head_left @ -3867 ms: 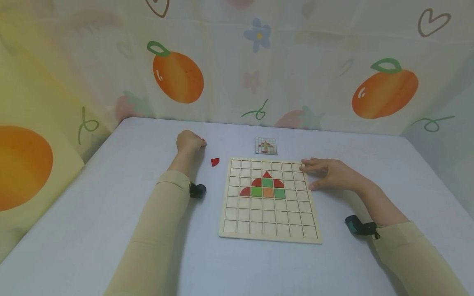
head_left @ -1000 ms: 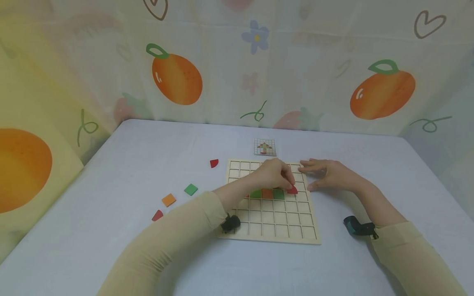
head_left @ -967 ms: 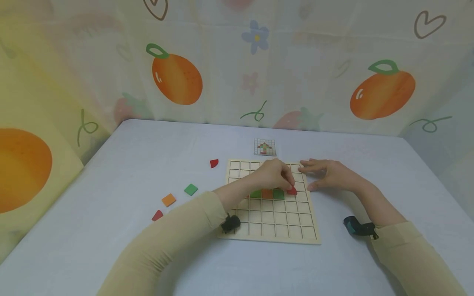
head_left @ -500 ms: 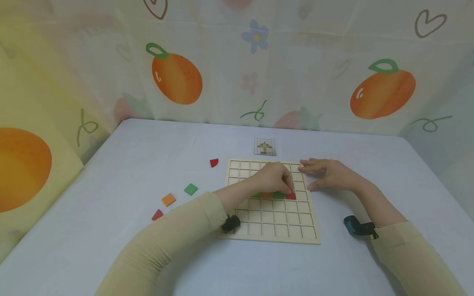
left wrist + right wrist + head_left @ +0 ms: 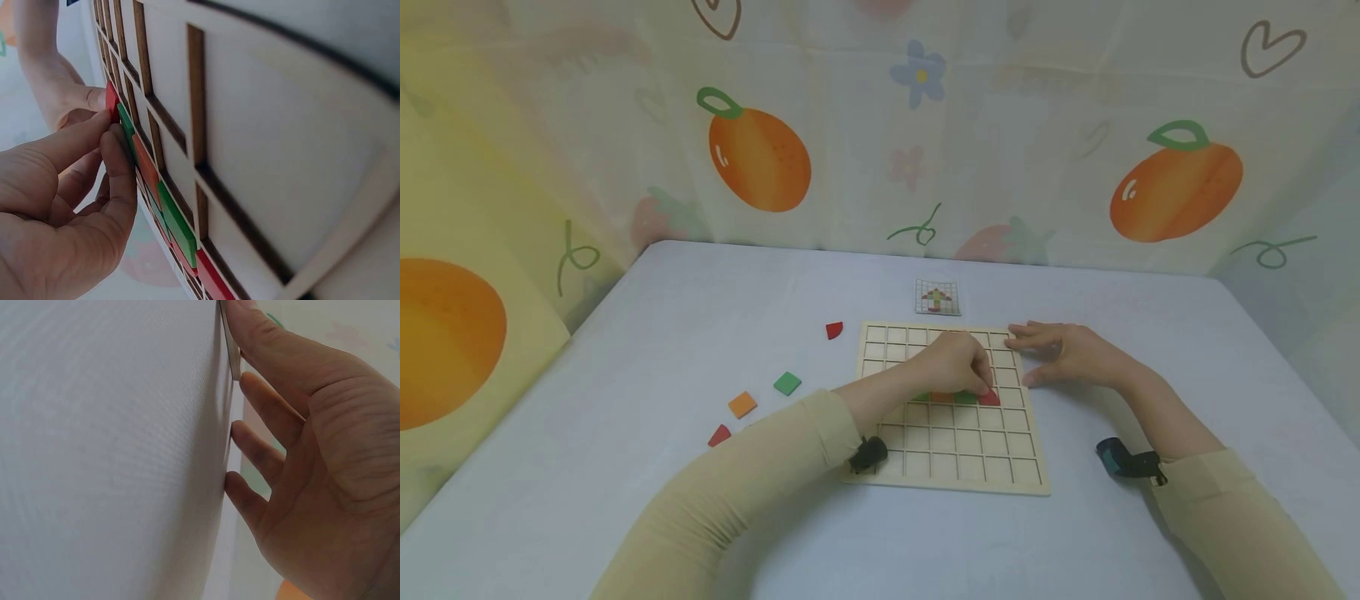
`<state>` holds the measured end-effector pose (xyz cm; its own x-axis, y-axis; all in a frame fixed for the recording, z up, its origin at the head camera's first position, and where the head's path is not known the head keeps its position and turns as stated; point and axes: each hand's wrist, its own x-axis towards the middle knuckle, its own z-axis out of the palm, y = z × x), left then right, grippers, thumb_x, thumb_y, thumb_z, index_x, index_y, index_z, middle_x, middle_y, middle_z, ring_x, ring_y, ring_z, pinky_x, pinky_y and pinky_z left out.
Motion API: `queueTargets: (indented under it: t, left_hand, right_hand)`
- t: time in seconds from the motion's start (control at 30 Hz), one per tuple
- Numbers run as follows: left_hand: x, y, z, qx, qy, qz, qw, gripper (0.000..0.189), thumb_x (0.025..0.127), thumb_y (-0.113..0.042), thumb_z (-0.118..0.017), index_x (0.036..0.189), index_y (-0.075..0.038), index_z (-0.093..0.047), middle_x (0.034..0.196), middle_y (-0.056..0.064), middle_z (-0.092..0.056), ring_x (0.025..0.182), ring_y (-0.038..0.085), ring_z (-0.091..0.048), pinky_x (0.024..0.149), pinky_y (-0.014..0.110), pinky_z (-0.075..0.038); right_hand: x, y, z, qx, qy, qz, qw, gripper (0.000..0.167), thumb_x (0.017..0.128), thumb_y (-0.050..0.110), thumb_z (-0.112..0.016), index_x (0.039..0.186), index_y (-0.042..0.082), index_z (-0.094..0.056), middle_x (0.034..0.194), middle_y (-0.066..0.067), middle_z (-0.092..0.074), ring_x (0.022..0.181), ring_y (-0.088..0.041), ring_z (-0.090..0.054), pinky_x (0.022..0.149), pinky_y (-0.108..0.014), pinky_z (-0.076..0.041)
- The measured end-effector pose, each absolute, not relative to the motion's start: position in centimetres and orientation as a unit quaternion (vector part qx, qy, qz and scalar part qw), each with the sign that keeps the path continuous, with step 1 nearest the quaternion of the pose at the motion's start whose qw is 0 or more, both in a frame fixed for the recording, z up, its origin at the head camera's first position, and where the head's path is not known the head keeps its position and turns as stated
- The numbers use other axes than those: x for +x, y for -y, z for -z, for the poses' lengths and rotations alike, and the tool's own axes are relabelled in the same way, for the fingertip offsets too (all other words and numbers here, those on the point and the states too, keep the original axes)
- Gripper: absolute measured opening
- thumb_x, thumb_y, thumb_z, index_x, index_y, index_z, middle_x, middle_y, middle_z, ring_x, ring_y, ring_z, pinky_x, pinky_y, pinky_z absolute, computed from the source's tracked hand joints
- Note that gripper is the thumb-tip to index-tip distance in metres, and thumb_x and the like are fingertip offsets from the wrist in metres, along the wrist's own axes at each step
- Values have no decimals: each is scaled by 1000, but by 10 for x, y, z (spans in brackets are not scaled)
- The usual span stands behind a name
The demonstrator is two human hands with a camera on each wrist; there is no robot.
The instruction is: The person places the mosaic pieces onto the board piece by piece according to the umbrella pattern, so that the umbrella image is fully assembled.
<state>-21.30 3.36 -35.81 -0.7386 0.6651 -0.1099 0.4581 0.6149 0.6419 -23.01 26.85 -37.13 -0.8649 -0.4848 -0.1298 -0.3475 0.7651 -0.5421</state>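
A pale wooden grid board (image 5: 955, 467) lies on the white table. My left hand (image 5: 953, 362) reaches across it, pinching a red quarter-circle tile (image 5: 990, 398) at the right end of a coloured row. In the left wrist view the fingertips meet at that red tile (image 5: 112, 100), beside a green tile (image 5: 127, 125) and an orange tile (image 5: 145, 164) set in the grid. The hand covers the upper tiles in the head view. My right hand (image 5: 1075, 354) rests at the board's right edge, fingers spread and thumb touching the edge in the right wrist view.
Left of the board lie a red quarter-circle (image 5: 834, 330), a green square (image 5: 787, 383), an orange square (image 5: 742, 405) and another red piece (image 5: 719, 435), partly beside the left sleeve. A small pattern card (image 5: 937, 297) lies behind the board.
The left hand has come from the table's far left onto the board with the red quarter-circle tile, which has lowered into a cell. The right hand stays at the board's edge.
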Motion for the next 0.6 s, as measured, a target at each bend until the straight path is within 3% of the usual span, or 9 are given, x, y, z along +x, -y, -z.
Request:
queueTargets:
  t: [0.6]
  left_hand:
    - [-211, -32, 359, 302, -877, -331, 175, 5, 77, -13, -73, 77, -11, -68, 70, -5, -62, 66, 7, -52, 61, 18, -41]
  right_hand:
    - [-231, -269, 373, -227, -929, 260, 129, 69, 64, 49, -77, 125, 24, -58, 141, 3, -43, 137, -28, -27, 106, -56, -20]
